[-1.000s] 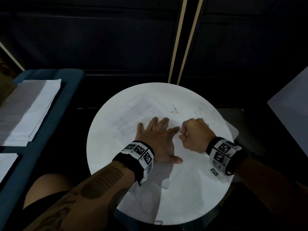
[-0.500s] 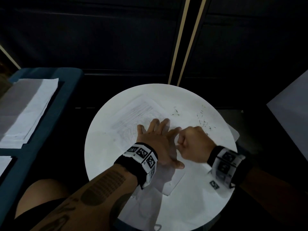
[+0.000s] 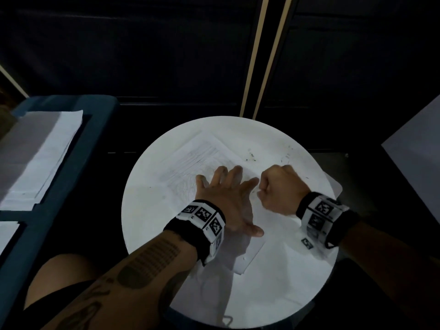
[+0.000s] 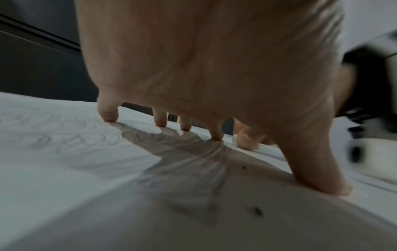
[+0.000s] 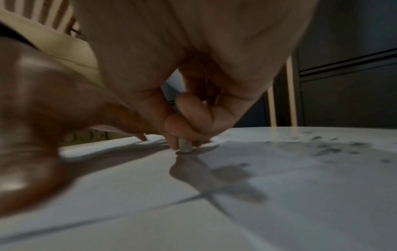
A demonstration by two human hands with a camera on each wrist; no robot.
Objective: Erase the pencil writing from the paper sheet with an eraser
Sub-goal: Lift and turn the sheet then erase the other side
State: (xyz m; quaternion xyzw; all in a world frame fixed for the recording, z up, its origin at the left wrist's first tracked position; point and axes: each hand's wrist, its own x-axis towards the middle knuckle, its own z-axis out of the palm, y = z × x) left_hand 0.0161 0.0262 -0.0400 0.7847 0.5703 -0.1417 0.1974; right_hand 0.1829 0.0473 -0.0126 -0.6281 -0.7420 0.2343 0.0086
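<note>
A white paper sheet (image 3: 202,156) with faint pencil scribbles (image 4: 64,141) lies slanted on the round white table (image 3: 147,210). My left hand (image 3: 226,191) lies flat on the sheet with fingers spread, fingertips (image 4: 110,117) and thumb pressing it down. Just to its right, my right hand (image 3: 278,189) is curled into a fist. In the right wrist view its fingers pinch a small grey eraser (image 5: 184,146), whose lower end touches the paper. The head view hides the eraser under the fist.
Dark eraser crumbs (image 3: 251,158) lie scattered on the table beyond my right hand. More paper sheets (image 3: 40,153) are stacked on a blue surface (image 3: 100,120) to the left. A grey panel (image 3: 416,163) stands at the right edge.
My right fist with the eraser has shifted back and forth beside the left index finger, a short rubbing motion. The left hand stays pressed on the sheet.
</note>
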